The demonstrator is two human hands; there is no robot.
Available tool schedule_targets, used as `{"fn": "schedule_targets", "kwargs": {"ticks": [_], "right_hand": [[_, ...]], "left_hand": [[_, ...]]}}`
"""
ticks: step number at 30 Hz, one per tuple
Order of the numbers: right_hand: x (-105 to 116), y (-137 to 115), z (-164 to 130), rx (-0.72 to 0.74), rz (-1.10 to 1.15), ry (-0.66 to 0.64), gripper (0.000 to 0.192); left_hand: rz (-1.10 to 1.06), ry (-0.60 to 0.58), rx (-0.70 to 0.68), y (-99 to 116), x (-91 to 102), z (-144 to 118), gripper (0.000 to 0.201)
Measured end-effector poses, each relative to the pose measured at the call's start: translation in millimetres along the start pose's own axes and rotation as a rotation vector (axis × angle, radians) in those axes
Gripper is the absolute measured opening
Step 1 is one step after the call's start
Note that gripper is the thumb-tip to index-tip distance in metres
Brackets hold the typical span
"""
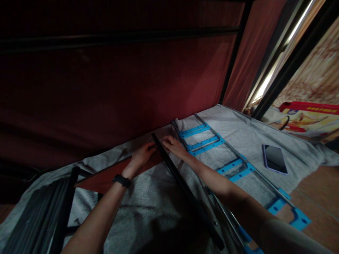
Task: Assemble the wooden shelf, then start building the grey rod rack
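1. The dark red panel (119, 88) is the largest thing; it stands upright behind my work, with black bars across it.
2. The grey cloth (137, 204) meets this panel along its far edge; on the right it ends over the brown floor (320, 190).
3. The blue-and-silver rack (246, 172) lies on the cloth, to the right of the black bar, partly under my right forearm.
4. The black slatted piece (39, 215) is at the lower left, near the cloth's left edge.
5. The red and yellow box (312, 118) is beyond the cloth, at upper right.
6. The black bar (182, 185) runs slantwise from between my hands toward me; a stretch of cloth is on its left.
7. The red-brown board (103, 178) reaches from beside the slatted piece to the bar's far end.
8. My left hand (143, 153) is over the board, my right hand (172, 144) across the bar. Fingers are bent; whether they grip, I cannot tell.
9. The phone (274, 158) lies right of the rack, cloth between.
10. The black watch (122, 180) is around my left wrist.
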State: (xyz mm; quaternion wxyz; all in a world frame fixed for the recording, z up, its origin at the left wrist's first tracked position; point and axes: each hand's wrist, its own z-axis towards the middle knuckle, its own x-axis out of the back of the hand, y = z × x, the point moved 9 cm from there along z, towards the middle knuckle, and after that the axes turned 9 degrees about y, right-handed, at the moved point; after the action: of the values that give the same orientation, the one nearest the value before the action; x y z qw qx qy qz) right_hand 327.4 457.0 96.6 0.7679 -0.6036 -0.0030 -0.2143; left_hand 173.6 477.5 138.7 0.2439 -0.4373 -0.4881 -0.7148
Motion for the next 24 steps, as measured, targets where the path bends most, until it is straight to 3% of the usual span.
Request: {"fn": "schedule_targets", "kwargs": {"ticks": [3,10,16,19,24], "right_hand": [[-3.9,-9.0,1.8,0.094,-0.022,-0.034,0.014],[-11.2,-3.6,8.8,0.065,-0.232,-0.047,0.035],[-7.1,2.1,1.0,0.015,-0.100,-0.032,0.020],[-7.8,-4.8,1.4,0.071,-0.041,-0.026,0.016],[-14.3,-4.9,6.6,0.080,-0.159,-0.058,0.027]], "left_hand": [[0.010,-0.001,0.008,0.0,0.3,0.2,0.038],[-0.023,-0.016,-0.020,-3.4,-3.0,2.1,0.039],[0.018,-0.009,0.001,-5.4,-2.9,1.4,0.040],[0.034,-0.018,0.010,-1.2,-1.2,-0.1,0.039],[0.037,-0.019,0.022,-0.7,-0.3,0.0,0.039]]}}
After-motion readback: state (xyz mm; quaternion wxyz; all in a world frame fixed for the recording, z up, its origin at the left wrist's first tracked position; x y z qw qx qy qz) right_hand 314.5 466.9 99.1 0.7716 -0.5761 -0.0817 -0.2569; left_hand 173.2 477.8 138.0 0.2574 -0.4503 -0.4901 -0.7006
